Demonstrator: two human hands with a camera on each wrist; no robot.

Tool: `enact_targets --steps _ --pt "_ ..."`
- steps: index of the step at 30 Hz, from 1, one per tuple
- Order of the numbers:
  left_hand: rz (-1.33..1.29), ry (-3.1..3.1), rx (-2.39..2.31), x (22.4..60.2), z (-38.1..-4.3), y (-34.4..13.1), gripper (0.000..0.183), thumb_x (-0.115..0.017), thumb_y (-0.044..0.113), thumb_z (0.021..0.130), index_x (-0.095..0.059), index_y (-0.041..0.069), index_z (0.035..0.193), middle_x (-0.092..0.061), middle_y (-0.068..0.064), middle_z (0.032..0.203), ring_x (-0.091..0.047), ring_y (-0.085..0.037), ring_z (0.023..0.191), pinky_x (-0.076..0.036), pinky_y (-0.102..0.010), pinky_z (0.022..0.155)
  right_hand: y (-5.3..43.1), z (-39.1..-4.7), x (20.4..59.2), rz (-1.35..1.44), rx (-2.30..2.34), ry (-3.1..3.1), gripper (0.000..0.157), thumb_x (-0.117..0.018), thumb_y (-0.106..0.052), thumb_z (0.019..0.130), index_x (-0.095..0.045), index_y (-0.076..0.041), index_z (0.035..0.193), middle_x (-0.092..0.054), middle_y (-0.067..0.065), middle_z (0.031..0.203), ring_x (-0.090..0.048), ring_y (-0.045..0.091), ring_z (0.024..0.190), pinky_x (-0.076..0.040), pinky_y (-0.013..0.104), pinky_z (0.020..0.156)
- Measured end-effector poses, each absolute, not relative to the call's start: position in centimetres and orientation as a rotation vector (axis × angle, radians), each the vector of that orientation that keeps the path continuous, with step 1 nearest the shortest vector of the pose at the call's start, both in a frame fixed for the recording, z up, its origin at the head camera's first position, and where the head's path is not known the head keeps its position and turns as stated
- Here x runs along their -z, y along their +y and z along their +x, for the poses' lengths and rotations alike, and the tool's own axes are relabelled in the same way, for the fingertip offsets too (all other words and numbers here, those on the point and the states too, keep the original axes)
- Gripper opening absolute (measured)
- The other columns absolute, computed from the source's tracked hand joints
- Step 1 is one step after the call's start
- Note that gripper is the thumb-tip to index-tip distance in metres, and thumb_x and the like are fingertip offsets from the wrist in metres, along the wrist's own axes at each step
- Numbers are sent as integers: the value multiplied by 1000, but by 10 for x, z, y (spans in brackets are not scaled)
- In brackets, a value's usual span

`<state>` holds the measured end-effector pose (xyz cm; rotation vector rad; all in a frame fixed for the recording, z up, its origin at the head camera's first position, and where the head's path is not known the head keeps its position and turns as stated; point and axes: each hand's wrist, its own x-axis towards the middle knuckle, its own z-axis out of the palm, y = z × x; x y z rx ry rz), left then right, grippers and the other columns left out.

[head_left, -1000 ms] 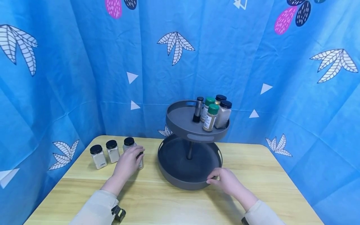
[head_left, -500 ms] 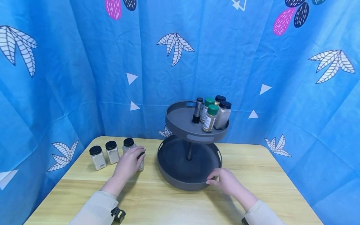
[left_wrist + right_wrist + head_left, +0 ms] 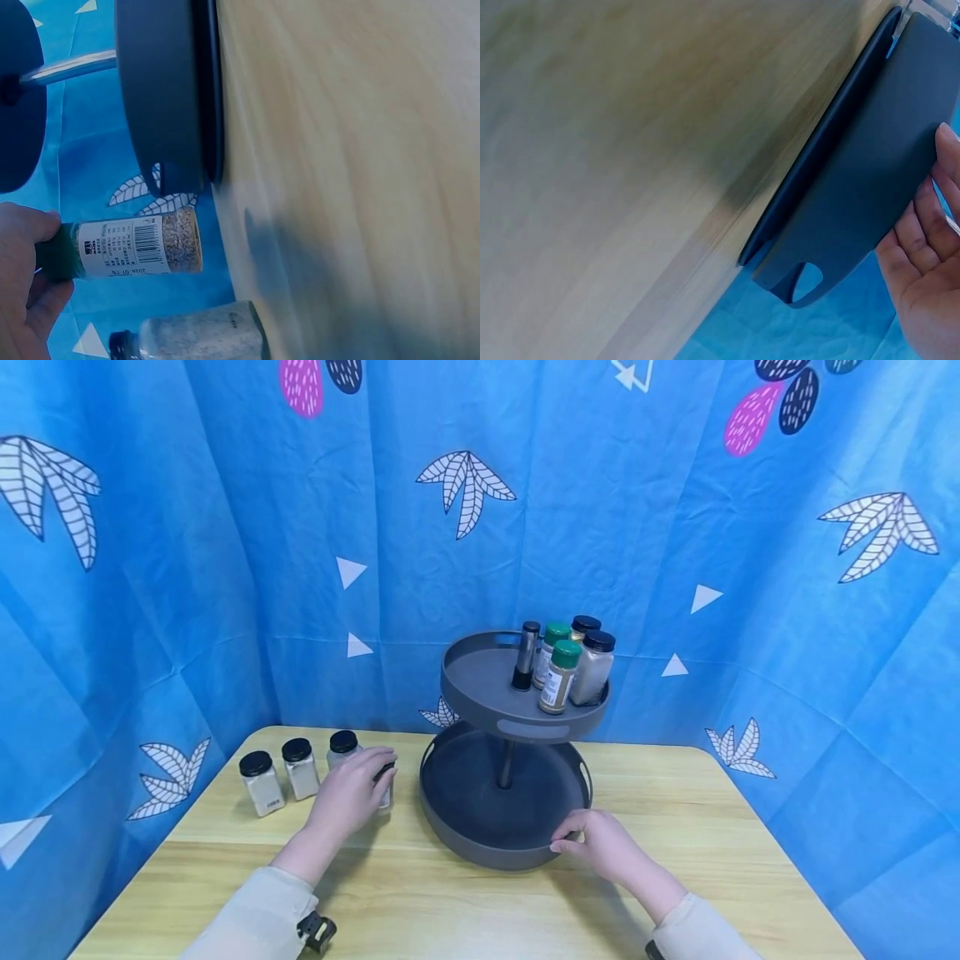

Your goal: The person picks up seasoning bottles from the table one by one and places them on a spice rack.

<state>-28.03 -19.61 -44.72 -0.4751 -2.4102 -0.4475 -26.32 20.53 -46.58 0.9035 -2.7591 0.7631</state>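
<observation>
My left hand [image 3: 347, 792] pinches a spice bottle [image 3: 124, 246] by its green cap. The left wrist view shows its white label, tan grains in the clear end, and a gap between its base and the table. Much of that bottle is hidden behind the fingers in the head view. At the front right of a dark two-tier round rack, my right hand [image 3: 603, 845] pinches the wall of the lower tray [image 3: 480, 852], with the thumb outside and the fingers over the rim. That lower tray holds nothing.
Three black-capped jars, including the leftmost jar [image 3: 264, 789], stand at the table's left. On the upper tray [image 3: 480, 689] stand a slim black-and-silver container [image 3: 526, 656], two green-capped bottles and two black-capped jars. A blue curtain [image 3: 465, 577] surrounds the table [image 3: 420, 910].
My left hand has shifted slightly right toward the rack, carrying the spice bottle with it. My right hand stays at the lower tray's rim.
</observation>
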Motion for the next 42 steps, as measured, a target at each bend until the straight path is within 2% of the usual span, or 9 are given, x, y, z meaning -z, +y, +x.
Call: enact_targets --steps 10,20,35,42 --pt "-523 -2363 410 435 -275 -186 28 -75 17 91 -73 7 116 -70 -10 120 -66 -30 112 -54 -48 94 205 -264 466 896 -767 -2767 4 -81 -22 84 -77 -22 82 -68 -16 83 -67 13 82 -56 34 78" --pt "-595 -2267 388 426 -273 -175 27 -79 14 87 -74 6 112 -72 -10 116 -68 -29 107 -54 -52 93 205 -264 466 911 -772 -2772 4 -80 -23 85 -78 -21 83 -69 -15 84 -67 12 82 -56 34 78" --pt "-657 -2276 433 408 -271 -147 24 -75 17 91 -74 9 113 -70 -7 121 -65 -27 115 -53 -43 98 205 -265 463 914 -753 -2789 4 -80 -24 85 -78 -21 83 -69 -15 84 -66 11 83 -56 34 79" --pt "-710 -2251 461 404 -273 -130 20 -73 15 92 -75 9 111 -71 -6 119 -66 -24 113 -54 -40 97 205 -265 464 911 -753 -2782 4 -81 -22 84 -78 -21 82 -69 -16 83 -67 12 82 -56 34 78"
